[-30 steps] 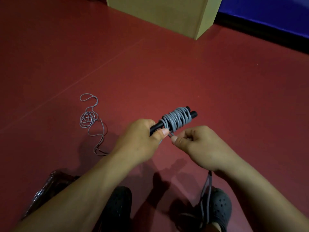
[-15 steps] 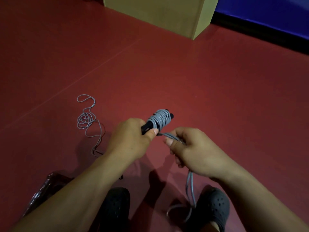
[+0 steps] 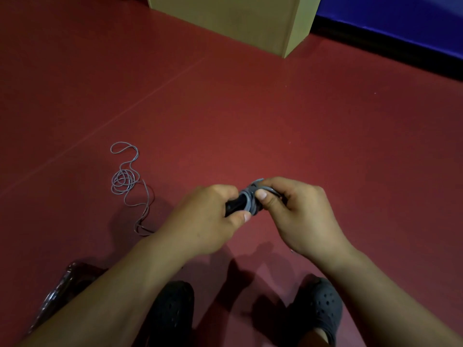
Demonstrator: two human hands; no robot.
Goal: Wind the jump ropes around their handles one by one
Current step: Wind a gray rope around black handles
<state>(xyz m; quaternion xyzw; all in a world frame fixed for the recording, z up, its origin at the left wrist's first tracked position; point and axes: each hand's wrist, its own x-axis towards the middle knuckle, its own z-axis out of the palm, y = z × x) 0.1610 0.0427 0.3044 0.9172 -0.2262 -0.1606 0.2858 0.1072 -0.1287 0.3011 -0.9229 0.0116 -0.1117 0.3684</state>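
Both hands on the wound rope

The left hand [image 3: 208, 219] grips the black handles [image 3: 234, 205], fingers curled round them. The right hand [image 3: 298, 211] pinches the grey rope [image 3: 251, 201] wound on those handles (thumb on the coils), above the red floor [image 3: 300, 126]. A second rope [image 3: 125, 181] lies loose on the floor to the left. Two dark shoes [image 3: 320, 306] show below; a tan box [image 3: 238, 18] stands beyond.

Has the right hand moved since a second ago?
Yes. The right hand has risen from below the handles onto the wound rope, away from the shoe.
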